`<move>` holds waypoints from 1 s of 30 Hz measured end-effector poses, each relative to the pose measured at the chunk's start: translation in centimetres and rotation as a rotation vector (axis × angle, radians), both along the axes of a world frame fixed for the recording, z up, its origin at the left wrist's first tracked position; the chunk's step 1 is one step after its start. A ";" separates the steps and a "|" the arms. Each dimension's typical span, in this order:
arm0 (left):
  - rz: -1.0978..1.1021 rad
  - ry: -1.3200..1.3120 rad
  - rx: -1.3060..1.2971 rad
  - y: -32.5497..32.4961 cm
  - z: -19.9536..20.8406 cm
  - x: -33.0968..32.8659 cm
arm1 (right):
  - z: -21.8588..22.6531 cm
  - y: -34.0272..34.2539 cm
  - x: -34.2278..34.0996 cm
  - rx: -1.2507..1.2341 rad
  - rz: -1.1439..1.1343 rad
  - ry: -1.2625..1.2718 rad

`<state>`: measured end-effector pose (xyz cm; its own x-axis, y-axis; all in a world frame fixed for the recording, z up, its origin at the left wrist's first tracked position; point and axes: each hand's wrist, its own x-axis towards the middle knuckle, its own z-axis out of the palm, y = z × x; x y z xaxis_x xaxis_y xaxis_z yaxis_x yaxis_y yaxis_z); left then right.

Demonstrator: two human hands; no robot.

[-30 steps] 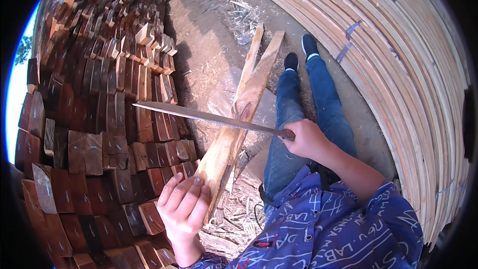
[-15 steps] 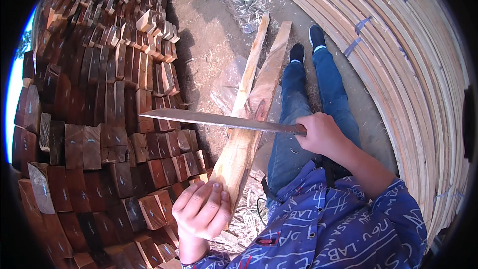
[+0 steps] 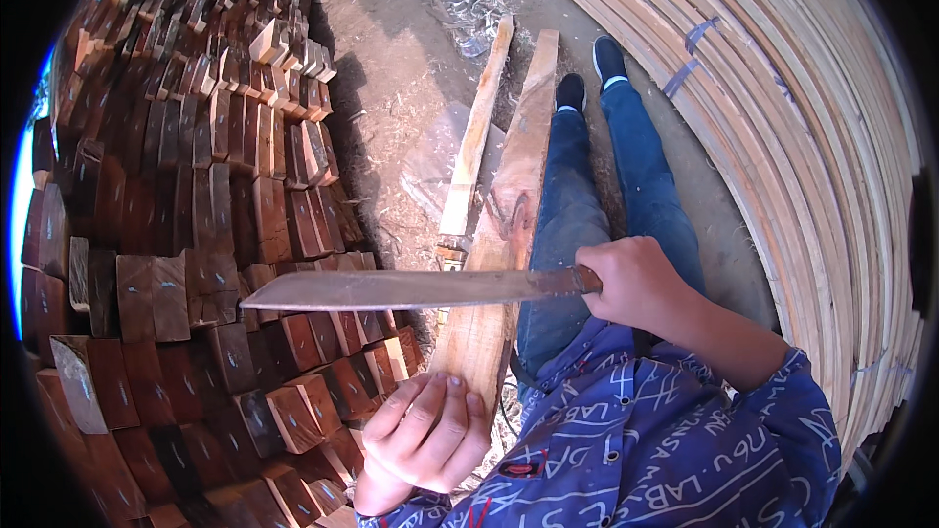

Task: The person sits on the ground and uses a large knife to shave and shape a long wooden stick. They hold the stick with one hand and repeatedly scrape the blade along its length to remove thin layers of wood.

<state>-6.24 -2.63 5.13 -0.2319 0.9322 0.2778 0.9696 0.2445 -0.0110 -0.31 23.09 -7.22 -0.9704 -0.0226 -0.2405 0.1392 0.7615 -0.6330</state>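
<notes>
My right hand [image 3: 636, 279] is closed round the handle of a machete [image 3: 391, 289]. Its long, flat blade points left and crosses above a wooden plank [image 3: 523, 171]. My left hand [image 3: 430, 435] grips the near end of that plank, fingers over its upper face and thumb out of sight. The plank slants away from me beside my legs, its far end near my shoes. Just left of it lies a narrower strip of wood [image 3: 477, 132], whose near part is hidden around the blade.
Stacked brown wood blocks [image 3: 176, 293] rise along the left. Long bundled boards [image 3: 782, 117] tied with strips curve along the right. Wood shavings [image 3: 469, 5] litter the ground ahead, and a clear plastic sheet [image 3: 430, 156] lies by the narrow strip.
The machete has come nearer to me, its blade turned to show more of its flat side. My left hand and the plank's near end have shifted right, apart from the narrow strip.
</notes>
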 end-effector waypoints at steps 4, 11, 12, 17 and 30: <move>-0.027 0.018 -0.009 0.0 -0.6 0.5 | -3.7 1.8 0.5 -0.078 -0.158 0.004; 0.062 -0.028 0.093 -0.6 -0.6 -0.6 | 0.3 -1.0 1.2 -0.189 -0.077 0.067; 0.069 -0.032 0.091 -0.5 -0.4 -0.7 | 1.2 -1.2 1.3 -0.181 -0.035 0.079; 0.038 -0.016 0.069 -0.3 -0.5 -0.2 | -1.2 0.2 0.4 -0.031 -0.044 0.078; 0.055 -0.024 0.089 -1.1 -1.3 -0.1 | 1.1 -1.5 0.7 -0.126 0.037 0.024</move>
